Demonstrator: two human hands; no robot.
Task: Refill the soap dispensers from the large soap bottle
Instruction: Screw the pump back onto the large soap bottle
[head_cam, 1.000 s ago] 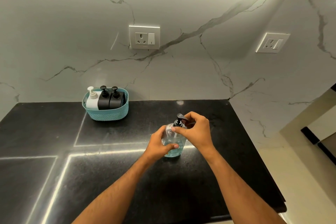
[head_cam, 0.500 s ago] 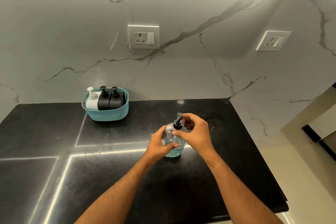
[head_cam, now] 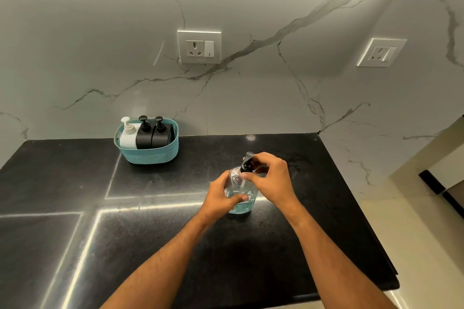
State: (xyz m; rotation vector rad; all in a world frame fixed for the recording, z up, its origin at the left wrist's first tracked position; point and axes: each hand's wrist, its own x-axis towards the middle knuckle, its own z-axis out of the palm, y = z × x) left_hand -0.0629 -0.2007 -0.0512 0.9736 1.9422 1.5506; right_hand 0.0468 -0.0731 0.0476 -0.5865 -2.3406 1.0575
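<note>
Clear dispenser [head_cam: 240, 192] upright mid-bench [head_cam: 155, 246] — left hand [head_cam: 221, 199] fingers wrapped round its body, right hand [head_cam: 272, 182] fingers pinching black pump collar [head_cam: 246, 167]. Teal basket [head_cam: 150, 152] with three dispensers at 10 o'clock.

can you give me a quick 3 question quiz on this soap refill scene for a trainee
1. Multiple choice: how many pump bottles stand in the teal basket? A) one B) two C) three
2. True or false: the clear dispenser on the counter is full to the neck.
3. Short answer: which hand grips the black pump, and what does the other do?

Key
1. C: one white, two black.
2. False: blue liquid sits only near its bottom.
3. The right hand pinches the pump's collar; the left hand holds the dispenser's body.
</note>
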